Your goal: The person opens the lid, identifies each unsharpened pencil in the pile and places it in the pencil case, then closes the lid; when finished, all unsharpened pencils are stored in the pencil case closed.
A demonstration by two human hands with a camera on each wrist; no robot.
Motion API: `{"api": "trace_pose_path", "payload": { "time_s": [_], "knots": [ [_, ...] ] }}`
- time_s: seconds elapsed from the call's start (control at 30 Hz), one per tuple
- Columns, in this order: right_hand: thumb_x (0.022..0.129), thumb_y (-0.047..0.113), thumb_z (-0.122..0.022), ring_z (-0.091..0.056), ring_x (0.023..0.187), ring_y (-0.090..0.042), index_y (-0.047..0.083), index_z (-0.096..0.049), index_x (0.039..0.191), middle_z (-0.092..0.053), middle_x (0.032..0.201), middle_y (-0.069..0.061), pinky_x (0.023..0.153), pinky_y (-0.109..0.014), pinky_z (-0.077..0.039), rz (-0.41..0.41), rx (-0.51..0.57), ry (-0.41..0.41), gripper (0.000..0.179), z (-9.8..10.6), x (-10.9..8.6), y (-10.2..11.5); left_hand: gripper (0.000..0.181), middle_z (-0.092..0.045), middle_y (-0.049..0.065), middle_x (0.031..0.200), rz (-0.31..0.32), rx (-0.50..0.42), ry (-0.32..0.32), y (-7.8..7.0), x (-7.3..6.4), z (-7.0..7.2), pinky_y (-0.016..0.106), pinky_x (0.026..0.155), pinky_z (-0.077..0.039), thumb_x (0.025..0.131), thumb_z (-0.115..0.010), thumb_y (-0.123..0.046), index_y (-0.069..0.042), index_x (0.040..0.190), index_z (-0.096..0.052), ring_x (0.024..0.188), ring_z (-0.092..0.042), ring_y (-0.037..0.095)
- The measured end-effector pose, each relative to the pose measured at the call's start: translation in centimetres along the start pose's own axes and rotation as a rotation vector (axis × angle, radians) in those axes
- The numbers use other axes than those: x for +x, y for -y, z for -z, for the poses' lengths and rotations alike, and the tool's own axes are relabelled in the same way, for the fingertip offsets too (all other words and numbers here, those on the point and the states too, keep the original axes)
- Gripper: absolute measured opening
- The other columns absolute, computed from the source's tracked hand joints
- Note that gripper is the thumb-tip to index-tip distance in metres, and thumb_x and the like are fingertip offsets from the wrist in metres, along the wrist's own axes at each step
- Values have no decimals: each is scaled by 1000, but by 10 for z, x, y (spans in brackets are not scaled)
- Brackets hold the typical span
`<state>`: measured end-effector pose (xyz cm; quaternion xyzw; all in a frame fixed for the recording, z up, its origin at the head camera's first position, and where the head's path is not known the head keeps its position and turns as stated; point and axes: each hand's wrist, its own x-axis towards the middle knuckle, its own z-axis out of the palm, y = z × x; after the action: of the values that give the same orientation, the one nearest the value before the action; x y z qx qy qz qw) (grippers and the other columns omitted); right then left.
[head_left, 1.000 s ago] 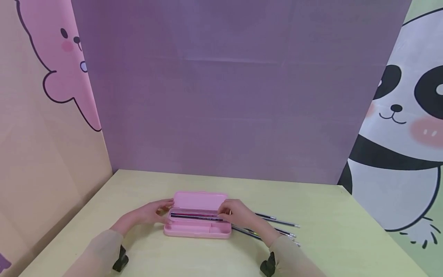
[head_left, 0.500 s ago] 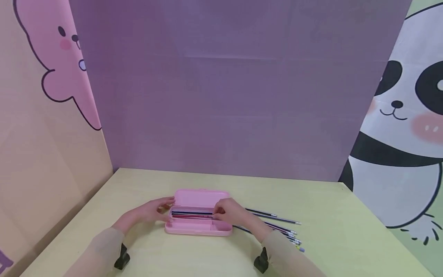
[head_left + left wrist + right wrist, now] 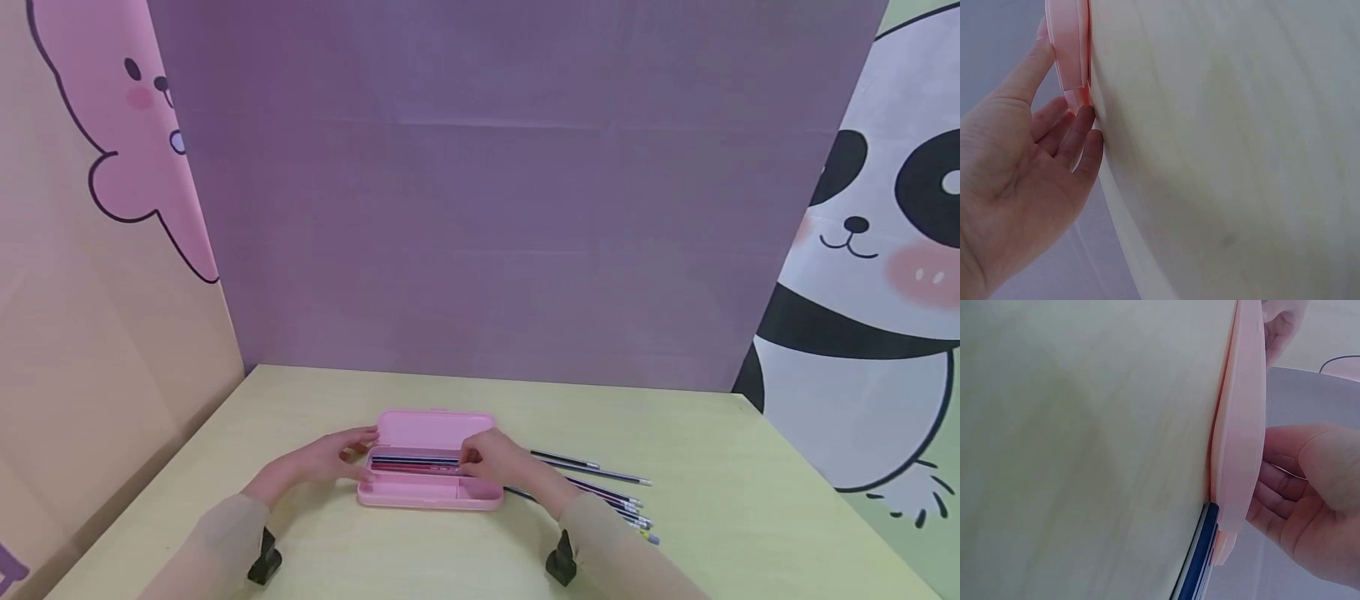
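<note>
A pink pencil case (image 3: 430, 502) lies open on the table with its lid folded back. Several dark and red pencils (image 3: 416, 462) lie lengthwise in its back compartment. My left hand (image 3: 327, 457) holds the left end of the case, thumb at the near side and fingertips by the lid; the left wrist view shows the thumb against the case (image 3: 1072, 44). Over the compartment's right end, my right hand (image 3: 498, 458) has its thumb and fingers together at the pencil ends, pinching a pencil. The right wrist view partly hides those fingertips behind the case wall (image 3: 1244, 425).
More pencils (image 3: 600, 474), several with white eraser ends, lie on the table to the right of the case, partly under my right forearm. A purple panel (image 3: 487, 208) stands along the table's back edge, with cartoon-printed walls on both sides.
My right hand has moved slightly left along the compartment, and the pencils inside have shifted, with red ones now nearer the front. The left hand stays at the case.
</note>
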<state>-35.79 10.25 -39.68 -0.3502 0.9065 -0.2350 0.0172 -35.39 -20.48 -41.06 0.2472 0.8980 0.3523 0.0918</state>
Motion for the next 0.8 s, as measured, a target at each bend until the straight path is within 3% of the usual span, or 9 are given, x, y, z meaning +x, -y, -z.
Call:
{"api": "trace_pose_path", "payload": {
  "time_s": [0.4, 0.6, 0.8],
  "knots": [
    [83, 8, -69, -45, 62, -4, 9, -66, 73, -55, 65, 5, 56, -15, -43, 19, -100, -49, 10, -2, 8, -2, 82, -41, 18, 144, 36, -7, -10, -1, 1, -1, 51, 104, -39, 79, -75, -31, -3, 144, -34, 122, -47, 35],
    [83, 9, -69, -46, 63, -5, 9, -66, 75, -56, 66, 5, 57, -16, -43, -2, -115, -61, 9, 0, 6, 0, 81, -41, 20, 143, 15, 2, -5, -4, -1, 0, 53, 104, -38, 81, -73, -30, -1, 144, -33, 121, -47, 36],
    [84, 10, -69, -47, 65, -6, 8, -67, 78, -57, 68, 4, 59, -17, -44, -17, -89, -54, 6, 4, 2, 5, 80, -41, 18, 143, 49, -6, -3, -3, -2, -1, 52, 104, -38, 81, -73, -31, -4, 145, -33, 122, -46, 36]
  ]
}}
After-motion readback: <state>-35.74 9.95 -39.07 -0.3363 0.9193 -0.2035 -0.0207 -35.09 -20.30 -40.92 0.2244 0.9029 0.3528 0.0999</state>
